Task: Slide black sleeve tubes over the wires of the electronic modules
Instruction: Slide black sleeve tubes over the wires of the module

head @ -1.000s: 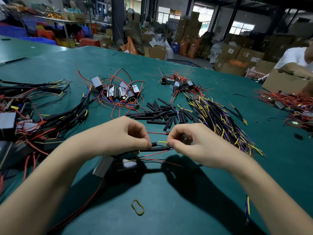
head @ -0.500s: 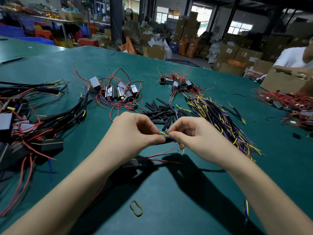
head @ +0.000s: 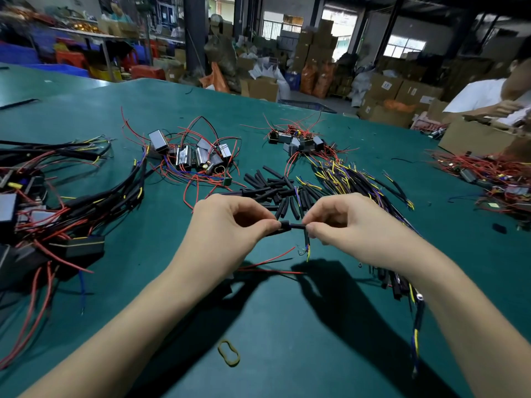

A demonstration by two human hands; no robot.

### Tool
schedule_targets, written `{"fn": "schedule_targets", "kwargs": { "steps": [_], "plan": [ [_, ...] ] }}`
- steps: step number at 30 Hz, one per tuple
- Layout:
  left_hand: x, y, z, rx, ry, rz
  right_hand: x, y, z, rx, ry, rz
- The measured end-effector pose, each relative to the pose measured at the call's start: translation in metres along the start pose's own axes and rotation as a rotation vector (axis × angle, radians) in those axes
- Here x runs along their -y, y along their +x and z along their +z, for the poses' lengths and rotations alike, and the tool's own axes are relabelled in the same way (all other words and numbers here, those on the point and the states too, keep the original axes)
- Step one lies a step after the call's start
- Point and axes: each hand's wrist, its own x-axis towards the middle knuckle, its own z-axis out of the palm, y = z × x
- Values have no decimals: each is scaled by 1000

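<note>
A: Nearest first?
B: Yellow rubber band (head: 228,352) at 6 o'clock on the green table (head: 287,326), lying flat, apart from everything.
A: Hands?
B: Both raised mid-frame. Left hand (head: 230,225) has fingers curled, thumb and forefinger pinching the left end of a black sleeve tube (head: 290,226). Right hand (head: 344,225) pinches the tube's right end, fingers curled too. Tube roughly level between them.
A: Wires?
B: Thin wires (head: 307,249) with yellow and purple ends hang below the right fingertips. Red wires (head: 270,261) trail under the left hand. Module they belong to is hidden by the left arm, can't tell.
A: Beyond the hands?
B: Loose pile of sleeve tubes (head: 273,188) at 12 o'clock, just behind the hands. Wire bundle (head: 359,179) at 1 o'clock, touching that pile. Unsleeved modules (head: 198,159) at 11 o'clock. Sleeved heap (head: 57,208) at 9 o'clock.
A: Farther?
B: Small module cluster (head: 298,140) at 12 o'clock. Another person (head: 488,96) at 2 o'clock behind a cardboard box (head: 474,136).
</note>
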Motion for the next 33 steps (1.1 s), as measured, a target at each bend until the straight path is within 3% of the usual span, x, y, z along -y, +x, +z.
{"fn": "schedule_targets", "kwargs": {
  "steps": [6,19,21,25,27,33],
  "plan": [
    [7,-1,4,-88,140,110,5,1,3,-73,-75,-52],
    [18,9,-6,104,308,118,-13,8,17,-74,-123,-44],
    [18,13,-19,175,362,53,-15,7,15,-66,-101,-50],
    [17,15,-43,511,507,-139,-17,6,16,-59,-108,-71],
    [19,14,-43,597,565,-145,-16,7,19,-79,-106,-90],
    [19,21,-44,439,472,-86,-6,11,31,-131,-256,-227]
  ]
}}
